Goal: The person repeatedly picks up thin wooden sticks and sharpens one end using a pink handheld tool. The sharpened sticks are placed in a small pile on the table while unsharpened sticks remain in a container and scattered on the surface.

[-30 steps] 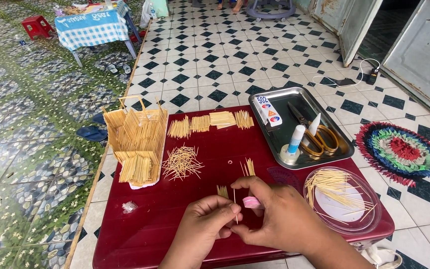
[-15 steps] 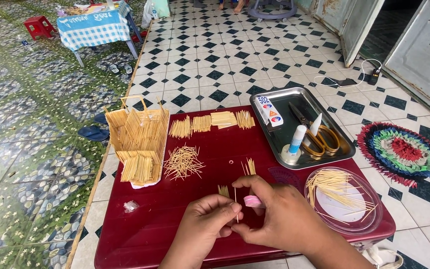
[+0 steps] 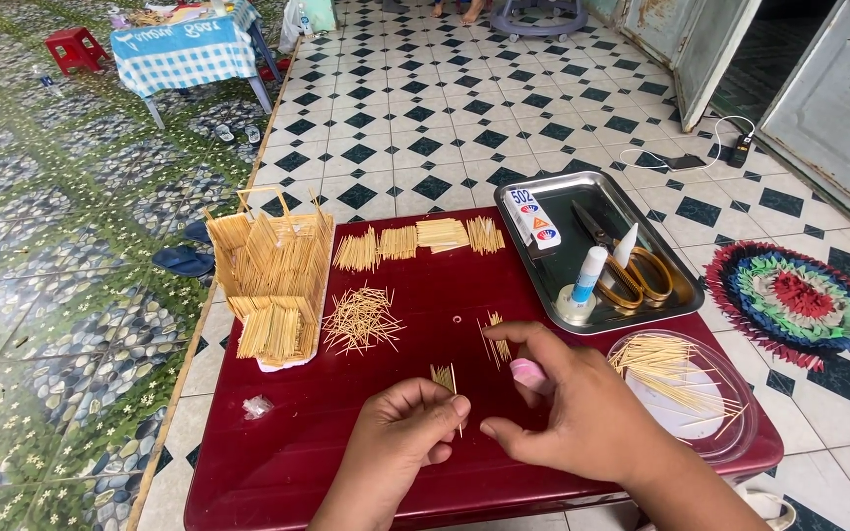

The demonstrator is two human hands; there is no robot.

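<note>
The left hand [image 3: 405, 428] pinches a thin wooden stick [image 3: 459, 425] between thumb and forefinger; the stick stands roughly upright at the fingertips, near the front edge of the dark red table [image 3: 277, 452]. The remaining left fingers curl inward. The right hand [image 3: 568, 413] is just beside it, thumb and forefinger tips closed toward the same stick; whether they touch it cannot be told. A small pink object [image 3: 526, 372] is tucked under the right hand's raised fingers. Both forearms enter from the front edge of the table, palms down.

A small bundle of short sticks [image 3: 442, 377] lies on the table just behind the left fingers. The table surface is smooth and glossy. Farther back on the table lies a loose pile of sticks [image 3: 359, 320]. At the table's left side stands a boxlike structure of pale sticks [image 3: 273, 261]. A rectangular metal tray [image 3: 543, 261] sits at the table's right rear corner, holding scissors [image 3: 632, 265] and a glue bottle [image 3: 588, 275]. A clear round lid [image 3: 730, 433] with long sticks lies at the table's right front.
</note>
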